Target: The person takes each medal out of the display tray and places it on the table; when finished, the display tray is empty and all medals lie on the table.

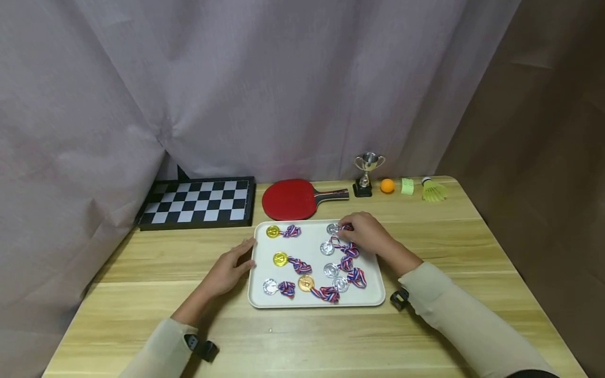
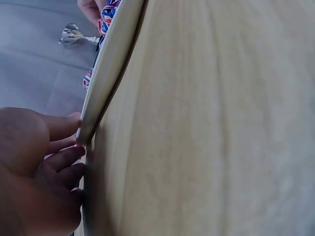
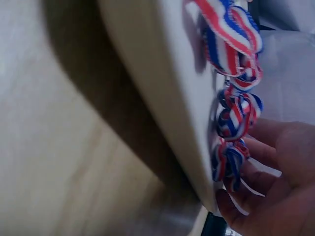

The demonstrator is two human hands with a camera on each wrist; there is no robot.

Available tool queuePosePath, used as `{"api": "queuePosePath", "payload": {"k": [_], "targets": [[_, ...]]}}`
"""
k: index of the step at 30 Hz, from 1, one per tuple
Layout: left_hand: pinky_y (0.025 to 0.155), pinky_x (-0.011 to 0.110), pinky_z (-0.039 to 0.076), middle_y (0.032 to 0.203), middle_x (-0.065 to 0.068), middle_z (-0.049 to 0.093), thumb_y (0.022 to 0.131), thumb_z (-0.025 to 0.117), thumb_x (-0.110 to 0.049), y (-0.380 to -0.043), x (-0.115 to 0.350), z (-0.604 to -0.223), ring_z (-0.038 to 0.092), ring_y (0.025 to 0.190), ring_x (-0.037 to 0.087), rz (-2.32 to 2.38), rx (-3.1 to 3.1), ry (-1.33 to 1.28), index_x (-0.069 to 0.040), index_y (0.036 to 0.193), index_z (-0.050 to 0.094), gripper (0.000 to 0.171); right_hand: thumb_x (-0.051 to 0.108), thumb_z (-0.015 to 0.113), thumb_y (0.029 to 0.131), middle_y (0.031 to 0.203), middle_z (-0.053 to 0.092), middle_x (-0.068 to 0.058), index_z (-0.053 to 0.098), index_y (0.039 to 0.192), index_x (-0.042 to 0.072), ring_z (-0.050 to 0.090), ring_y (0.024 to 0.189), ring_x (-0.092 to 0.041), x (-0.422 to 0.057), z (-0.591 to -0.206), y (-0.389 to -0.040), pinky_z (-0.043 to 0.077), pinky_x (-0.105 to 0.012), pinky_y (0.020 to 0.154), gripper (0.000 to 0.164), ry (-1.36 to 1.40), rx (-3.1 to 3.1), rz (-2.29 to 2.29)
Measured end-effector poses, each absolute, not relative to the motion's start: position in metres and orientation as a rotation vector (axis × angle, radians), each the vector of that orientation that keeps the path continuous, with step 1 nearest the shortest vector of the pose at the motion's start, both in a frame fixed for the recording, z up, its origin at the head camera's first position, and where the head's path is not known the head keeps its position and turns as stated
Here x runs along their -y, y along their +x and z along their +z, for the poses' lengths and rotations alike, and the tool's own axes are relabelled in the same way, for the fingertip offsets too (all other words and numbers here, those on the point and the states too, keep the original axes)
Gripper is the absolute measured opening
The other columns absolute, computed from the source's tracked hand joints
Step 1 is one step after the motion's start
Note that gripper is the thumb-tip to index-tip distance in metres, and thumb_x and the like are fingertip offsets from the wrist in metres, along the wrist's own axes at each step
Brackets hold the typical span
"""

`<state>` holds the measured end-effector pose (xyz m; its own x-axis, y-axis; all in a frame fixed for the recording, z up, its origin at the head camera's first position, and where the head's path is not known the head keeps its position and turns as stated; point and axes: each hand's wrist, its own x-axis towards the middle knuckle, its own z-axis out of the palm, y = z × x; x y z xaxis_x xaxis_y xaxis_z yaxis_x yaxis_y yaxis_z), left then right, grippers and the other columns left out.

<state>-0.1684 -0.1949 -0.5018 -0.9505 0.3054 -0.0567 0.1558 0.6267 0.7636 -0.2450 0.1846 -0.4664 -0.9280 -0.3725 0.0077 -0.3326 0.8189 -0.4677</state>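
Tabletop (image 1: 302, 341): softly, evenly lit in the head view, paler toward the near middle; grain smears out of focus in both wrist views.
Curtain (image 1: 302, 89): muted light, soft fold shadows; the brown cloth (image 1: 534, 157) on the right is darker.
Tray (image 1: 312, 241): bright white from the head, but (seen from the right wrist) blurred above a broad, dark shadow.
Medals (image 1: 280, 259): small glints, faces too small to read.
Left hand (image 2: 34, 172): dim in the left wrist view.
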Motion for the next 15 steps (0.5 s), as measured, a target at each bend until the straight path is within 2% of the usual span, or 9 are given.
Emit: {"api": "queuePosePath", "payload": {"k": [3,11,15], "targets": [[0.127,0.052,0.020,0.166,0.012,0.032,0.104,0.062,-0.014,-0.169,0.196,-0.502,0.023,0.156,0.036,1.235,-2.658,0.384,-0.006,0.159,0.037,0.061,0.021,0.078,0.094,0.113,0.075,-0.015,0.078,0.111,0.003,0.067,0.111,-0.036,-0.182,-0.469,-0.247,0.050,-0.053,0.103,0.025,-0.534,-2.921,-0.750],[0.127,0.052,0.019,0.167,0.009,0.031,0.104,0.062,-0.017,-0.170,0.197,-0.504,0.021,0.157,0.033,1.231,-2.646,0.373,-0.009,0.160,0.036,0.062,0.014,0.078,0.093,0.097,0.075,-0.006,0.077,0.095,0.009,0.065,0.088,-0.021,-0.178,-0.477,-0.251,0.055,-0.042,0.083,0.005,-0.500,-2.929,-0.771],[0.127,0.052,0.019,0.167,0.010,0.031,0.104,0.062,-0.016,-0.170,0.198,-0.504,0.021,0.157,0.034,1.225,-2.644,0.372,-0.009,0.160,0.036,0.062,0.013,0.077,0.094,0.093,0.076,-0.004,0.077,0.089,0.012,0.064,0.083,-0.019,-0.180,-0.478,-0.251,0.054,-0.039,0.080,0.004,-0.528,-2.938,-0.789]]}}
